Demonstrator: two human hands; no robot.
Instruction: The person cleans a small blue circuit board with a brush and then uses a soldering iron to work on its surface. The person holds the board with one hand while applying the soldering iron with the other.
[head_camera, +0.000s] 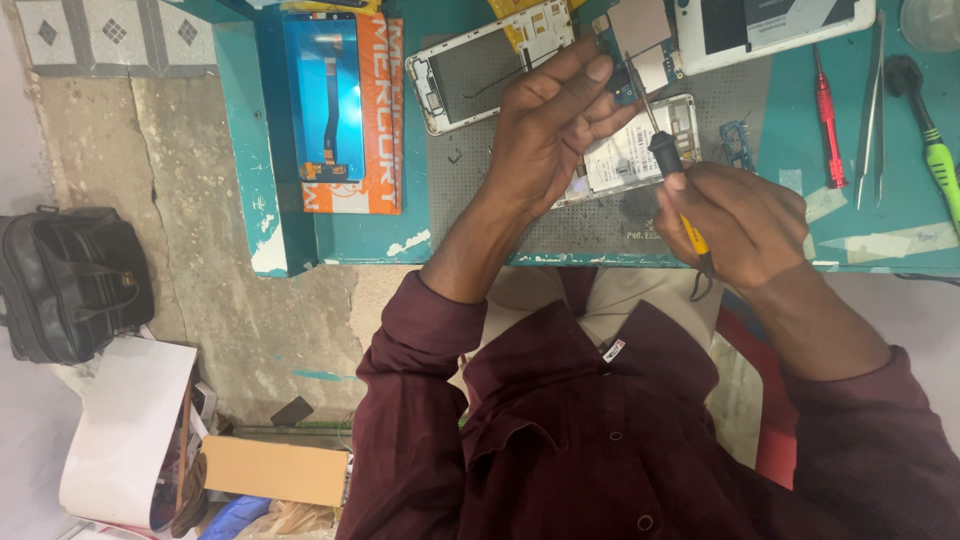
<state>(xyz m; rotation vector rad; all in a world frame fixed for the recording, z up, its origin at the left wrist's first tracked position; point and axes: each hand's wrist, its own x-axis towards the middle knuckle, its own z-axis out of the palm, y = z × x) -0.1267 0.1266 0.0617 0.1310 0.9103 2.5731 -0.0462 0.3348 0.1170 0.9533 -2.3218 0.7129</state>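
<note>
Phone: opened phone (635, 150) lies on the grey mat (560, 225), near the counter's near edge, partly under the left hand.
Left hand: left hand (550, 130) rests on the phone's left end, its grip loosely closed over that end with the fingers curled and pressing down.
Right hand: right hand (745, 225) has its grip closed around a screwdriver (668, 160) with a black collar and yellow handle; the thin shaft angles up and left, and its tip meets the phone's upper edge.
Edges: the right hand hangs over the counter's near edge; the mat ends just short of that edge. Bare mat lies below the phone, between the two hands.
Nearby parts: a white phone frame (490, 65) lies up and left of the left hand; a white panel (770, 25) sits at the top, cut off by the frame.
Tools: a red screwdriver (828, 120), metal tweezers (872, 110) and a green-handled tool (935, 150) lie well to the right on the teal counter (800, 210).
Left side: a blue screen part on an orange pack (350, 110) sits near the counter's left end.
Room: worn concrete floor (200, 240) below, with a black bag (70, 280) and a cardboard piece (275, 470).
Hidden: the phone's left part is covered by the left hand; small pieces on the mat are too small to tell.
</note>
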